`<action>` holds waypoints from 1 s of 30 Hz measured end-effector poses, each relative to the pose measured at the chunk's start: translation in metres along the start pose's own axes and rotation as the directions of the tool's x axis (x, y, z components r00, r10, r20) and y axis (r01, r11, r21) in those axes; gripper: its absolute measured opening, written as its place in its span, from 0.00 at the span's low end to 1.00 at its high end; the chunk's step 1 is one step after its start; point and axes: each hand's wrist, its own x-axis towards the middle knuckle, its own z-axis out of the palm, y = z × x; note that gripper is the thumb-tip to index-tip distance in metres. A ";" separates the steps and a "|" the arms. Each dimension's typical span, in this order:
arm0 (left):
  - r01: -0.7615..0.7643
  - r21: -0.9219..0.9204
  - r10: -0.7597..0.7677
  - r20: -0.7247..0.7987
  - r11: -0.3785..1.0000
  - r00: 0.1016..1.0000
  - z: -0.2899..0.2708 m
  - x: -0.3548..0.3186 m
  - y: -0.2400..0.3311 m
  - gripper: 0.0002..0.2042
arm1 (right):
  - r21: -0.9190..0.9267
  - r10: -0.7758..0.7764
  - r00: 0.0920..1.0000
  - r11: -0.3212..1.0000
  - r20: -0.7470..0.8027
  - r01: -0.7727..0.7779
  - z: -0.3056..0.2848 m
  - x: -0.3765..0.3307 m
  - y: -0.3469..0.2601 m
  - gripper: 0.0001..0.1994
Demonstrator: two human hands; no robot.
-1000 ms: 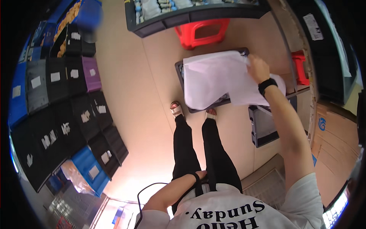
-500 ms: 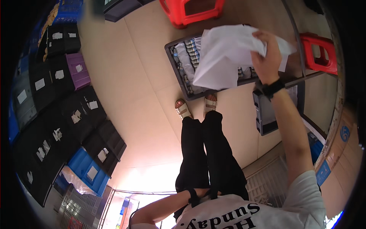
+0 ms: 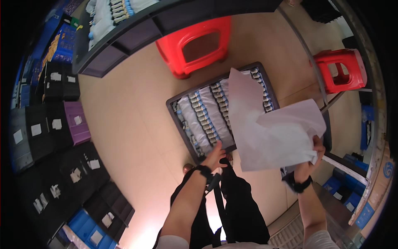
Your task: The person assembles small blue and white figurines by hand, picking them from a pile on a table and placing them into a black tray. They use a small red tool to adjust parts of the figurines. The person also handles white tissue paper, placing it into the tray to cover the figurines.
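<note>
- Two hands show in the head view, both coming up from the lower edge over the person's dark trousers.
- Right hand [image 3: 311, 159]: its grip is closed, fingers curled and pinching the lower right corner of a large white sheet [image 3: 273, 133]; a dark band sits on that wrist.
- One white sheet only, loose and creased, lifted above the floor; it hangs over the right part of the tray and hides what lies beneath it.
- Left hand [image 3: 216, 154]: its grip is spread, fingers fairly straight, fingertips touching the near edge of the tray by the packed rows; it holds nothing. A dark band circles this wrist too.
- One dark tray [image 3: 176, 118] lies on the tan floor just ahead of the person's feet, tilted in the picture, filled with rows of small white packets with dark ends; about five rows show, the rest covered by the sheet.
- Two red stools: one [image 3: 198, 43] just beyond the tray, the other [image 3: 340, 69] off to the right, well apart from it.
- One grey shelf [image 3: 124, 39] at the top carries more white packets.
- Many black bins [image 3: 62, 83] line the left wall, with one purple bin [image 3: 75, 122] among them and blue ones near the lower left.
</note>
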 end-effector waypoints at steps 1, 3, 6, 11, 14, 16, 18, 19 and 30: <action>0.031 0.002 -0.031 0.007 1.000 0.999 0.005 0.032 -0.001 0.49 | 0.041 0.125 0.987 0.992 -0.097 -0.121 -0.002 -0.005 0.008 0.10; 0.094 -0.013 -0.090 0.182 0.996 0.979 0.017 0.074 0.006 0.46 | 0.208 0.392 0.914 0.907 -0.102 -0.365 -0.006 -0.008 0.014 0.13; -0.276 0.053 0.213 0.507 0.960 0.835 0.045 0.113 0.017 0.37 | 0.563 0.545 0.837 0.709 -0.054 -0.425 0.014 0.006 -0.004 0.22; -0.834 0.461 0.566 0.617 0.304 0.548 0.067 0.129 0.078 0.28 | 0.605 0.414 0.910 0.715 0.036 -0.349 0.033 0.016 0.019 0.24; -0.908 0.389 0.791 0.503 0.153 0.349 0.067 0.099 0.125 0.20 | 0.476 0.277 0.955 0.858 -0.108 -0.194 0.027 0.013 0.083 0.25; -0.948 -0.040 0.877 0.394 0.317 0.276 0.034 0.083 0.148 0.18 | 0.547 0.230 0.971 0.822 -0.063 -0.159 0.039 0.026 0.114 0.23; -0.672 -0.462 0.808 0.214 0.578 0.548 -0.010 0.065 0.172 0.17 | 0.610 0.199 0.980 0.779 -0.018 -0.147 0.048 0.036 0.141 0.22; -0.670 -0.368 0.764 0.282 0.645 0.581 -0.053 0.078 0.186 0.18 | 0.631 0.172 0.985 0.765 -0.007 -0.129 0.048 0.039 0.146 0.22; -0.257 0.872 0.904 -0.369 0.417 0.216 -0.196 0.045 0.075 0.19 | -0.604 -0.111 0.892 0.698 0.438 0.383 0.057 -0.035 0.297 0.17</action>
